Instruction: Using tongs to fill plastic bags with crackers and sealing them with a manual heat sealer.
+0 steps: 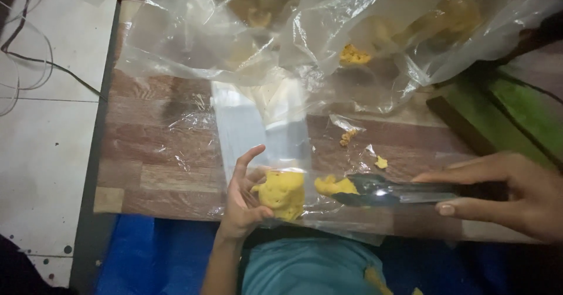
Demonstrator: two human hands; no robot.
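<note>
Tongs [404,192], metal and glossy, gripped in right hand [516,192]; fingers curled around the handles, thumb on top, forefinger stretched along the upper arm. Tips pinched on a yellow chunk [335,185], rough and irregular, held just above the table edge. Left hand [243,198] cupped around a small clear bag [264,131], thumb and fingers half closed on its lower end. Inside the bag, against the palm, a larger yellow piece [281,194]: lumpy, porous, roughly block-shaped. Chunk and piece just beside each other, with the bag film between or near; contact cannot be told. Bag itself thin, smooth, upright-tilted, reflecting pale light along its flat face.

Farther back, a big plastic sheet [246,31], crumpled and translucent, heaped over more yellow lumps [353,55], blurred through the folds. Crumbs [381,162] scattered on the film near the tongs.

Table [152,154]: wood-grain laminate in brown and reddish planks, dark trim along the left edge. Left of it, pale tiled floor [47,142] with dark specks and a thin black cable [35,60] looping across. At right, a green slab [516,116] with a dark edge. Below the table edge, blue cloth [152,254] and a teal garment [311,268].
</note>
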